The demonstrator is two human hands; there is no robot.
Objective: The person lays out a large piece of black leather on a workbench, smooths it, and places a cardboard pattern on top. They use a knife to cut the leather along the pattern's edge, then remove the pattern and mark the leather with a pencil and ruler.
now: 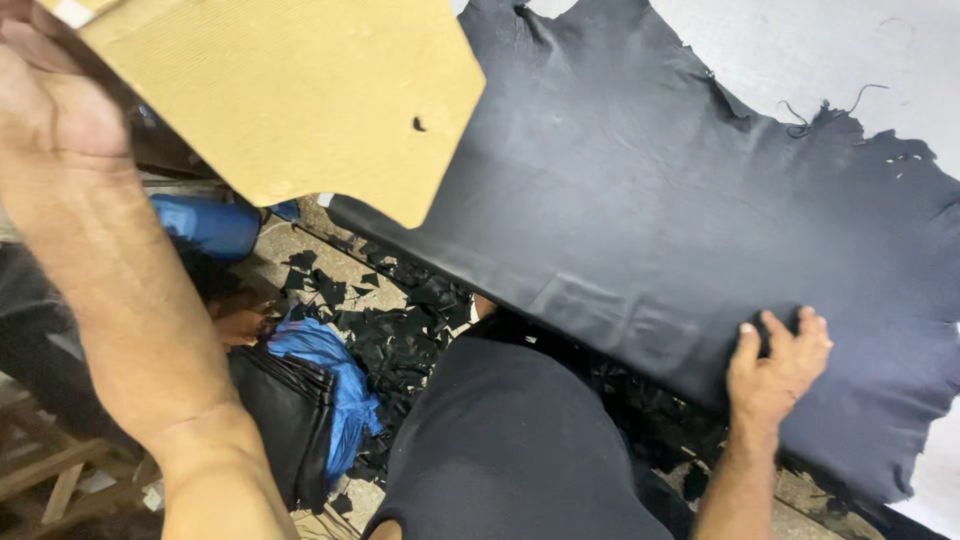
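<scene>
My left hand [45,95] is raised at the top left and grips a tan cardboard pattern piece [300,90] with angled corners and a small hole near its right side. A large dark navy leather hide [650,200] lies spread over a white table [800,50]. My right hand [778,365] rests flat on the hide near its front edge, fingers spread, holding nothing. The pattern hangs in the air over the hide's left edge.
Several black leather scraps [400,330] litter the floor below the table edge. A blue plastic bag [335,380] lies on a stack of black sheets [285,410]. A blue cylinder [210,225] sits at the left. Wooden slats [50,470] are at the bottom left.
</scene>
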